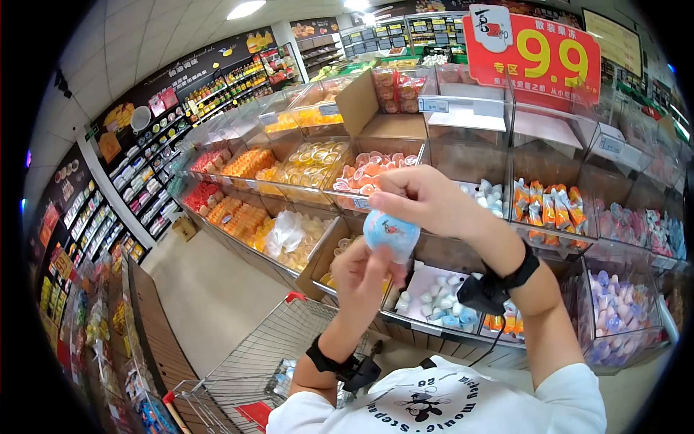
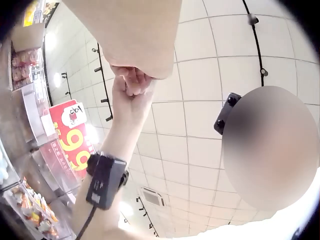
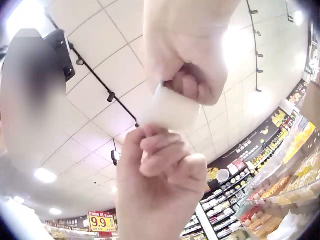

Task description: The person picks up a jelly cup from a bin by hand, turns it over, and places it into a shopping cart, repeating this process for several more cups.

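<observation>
Both hands hold a jelly cup with a printed light-blue lid (image 1: 391, 233) in front of the chest, over the display bins. From above, my right hand (image 1: 430, 199) pinches its upper edge between thumb and curled fingers. My left hand (image 1: 359, 278) grips the lower end from below. Seen in the right wrist view, the cup's side is whitish and plain (image 3: 172, 111), between the right hand (image 3: 192, 60) above and the left hand (image 3: 162, 172) below. In the left wrist view the cup is hidden behind the left wrist. Below the hands, a bin holds white and blue jelly cups (image 1: 441, 298).
Clear-walled bins of orange, yellow and red jelly cups (image 1: 314, 160) run to the left. Orange-wrapped packs (image 1: 547, 205) and purple pieces (image 1: 614, 307) fill bins at right. A shopping cart (image 1: 249, 340) stands at lower left. A red price sign (image 1: 535, 54) rises behind.
</observation>
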Demonstrator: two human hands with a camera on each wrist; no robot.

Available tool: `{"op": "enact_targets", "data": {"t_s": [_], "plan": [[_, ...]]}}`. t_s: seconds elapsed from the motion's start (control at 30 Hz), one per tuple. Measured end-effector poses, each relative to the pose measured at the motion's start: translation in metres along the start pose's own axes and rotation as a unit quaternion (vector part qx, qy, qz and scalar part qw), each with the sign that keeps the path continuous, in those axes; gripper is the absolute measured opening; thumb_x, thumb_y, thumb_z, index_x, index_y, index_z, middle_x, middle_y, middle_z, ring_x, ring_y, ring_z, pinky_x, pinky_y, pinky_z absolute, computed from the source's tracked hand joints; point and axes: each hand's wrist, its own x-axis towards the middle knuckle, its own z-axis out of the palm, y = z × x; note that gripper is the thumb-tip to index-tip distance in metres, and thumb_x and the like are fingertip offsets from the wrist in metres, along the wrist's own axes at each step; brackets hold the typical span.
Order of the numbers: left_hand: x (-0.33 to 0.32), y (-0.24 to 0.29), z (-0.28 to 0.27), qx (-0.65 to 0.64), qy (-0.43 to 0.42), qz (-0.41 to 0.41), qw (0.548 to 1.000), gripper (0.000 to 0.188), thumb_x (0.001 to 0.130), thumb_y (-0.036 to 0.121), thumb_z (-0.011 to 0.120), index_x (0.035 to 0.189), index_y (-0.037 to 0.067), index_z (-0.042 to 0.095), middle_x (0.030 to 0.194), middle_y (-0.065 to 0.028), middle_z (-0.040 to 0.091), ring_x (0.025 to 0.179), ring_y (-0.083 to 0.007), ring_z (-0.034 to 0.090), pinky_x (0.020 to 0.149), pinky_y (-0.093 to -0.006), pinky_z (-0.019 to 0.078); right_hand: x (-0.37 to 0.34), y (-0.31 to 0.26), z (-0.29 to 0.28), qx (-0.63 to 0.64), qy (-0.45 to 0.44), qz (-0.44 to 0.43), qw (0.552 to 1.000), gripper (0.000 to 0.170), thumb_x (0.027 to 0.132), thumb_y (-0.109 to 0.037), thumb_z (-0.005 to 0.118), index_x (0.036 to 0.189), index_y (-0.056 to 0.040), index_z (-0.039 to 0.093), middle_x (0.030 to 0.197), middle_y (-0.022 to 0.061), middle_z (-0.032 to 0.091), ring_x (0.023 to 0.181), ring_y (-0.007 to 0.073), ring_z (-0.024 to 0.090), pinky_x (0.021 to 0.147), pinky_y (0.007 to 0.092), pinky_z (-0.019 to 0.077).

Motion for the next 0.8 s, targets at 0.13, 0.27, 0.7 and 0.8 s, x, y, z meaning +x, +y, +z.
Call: {"op": "enact_targets", "data": {"t_s": [0.13, 0.27, 0.7, 0.8], "plan": [[0.016, 0.007, -0.012, 0.133, -0.005, 0.035, 0.991, 0.021, 0.076, 0.009, 0.042, 0.057, 0.0, 0.043, 0.047, 0.001, 0.042, 0.043, -0.0031, 0.037, 0.039, -0.0167, 0.0274, -0.021, 0.013, 0.012, 0.017, 0.115, 0.062, 0.991, 0.039, 0.075, -0.026, 0.048, 0.049, -0.0037, 0.029, 0.045, -0.0017, 0.025, 0.045, 0.005, 0.024, 0.039, 0.0233, 0.0202], [0.041, 0.012, -0.024, 0.264, -0.153, 0.079, 0.949, 0.019, 0.074, 0.009, 0.045, 0.058, 0.0, 0.041, 0.047, 0.0018, 0.035, 0.045, -0.0022, 0.029, 0.039, -0.019, 0.0252, -0.047, 0.019, 0.025, 0.165, 0.178, 0.131, 0.961, 0.037, 0.076, -0.02, 0.048, 0.048, -0.0067, 0.028, 0.047, -0.006, 0.025, 0.046, 0.0026, 0.022, 0.039, 0.02, 0.0181], [0.079, 0.0, -0.007, 0.103, -0.487, -0.032, 0.867, 0.027, 0.077, 0.019, 0.046, 0.056, 0.005, 0.037, 0.051, 0.0044, 0.032, 0.045, -0.0016, 0.029, 0.038, -0.0173, 0.022, -0.09, 0.017, 0.084, 0.208, 0.469, 0.015, 0.858, 0.027, 0.08, -0.015, 0.041, 0.056, -0.006, 0.032, 0.051, -0.0039, 0.034, 0.047, 0.0007, 0.027, 0.039, 0.0163, 0.0224], [0.077, -0.001, -0.003, 0.084, -0.498, -0.077, 0.86, 0.027, 0.077, 0.019, 0.046, 0.056, 0.004, 0.037, 0.052, 0.0046, 0.031, 0.046, -0.0012, 0.029, 0.039, -0.0166, 0.0217, -0.094, 0.02, 0.084, 0.194, 0.498, 0.008, 0.845, 0.027, 0.08, -0.014, 0.041, 0.056, -0.0059, 0.032, 0.051, -0.0035, 0.035, 0.047, 0.0004, 0.027, 0.039, 0.0164, 0.0227]]}}
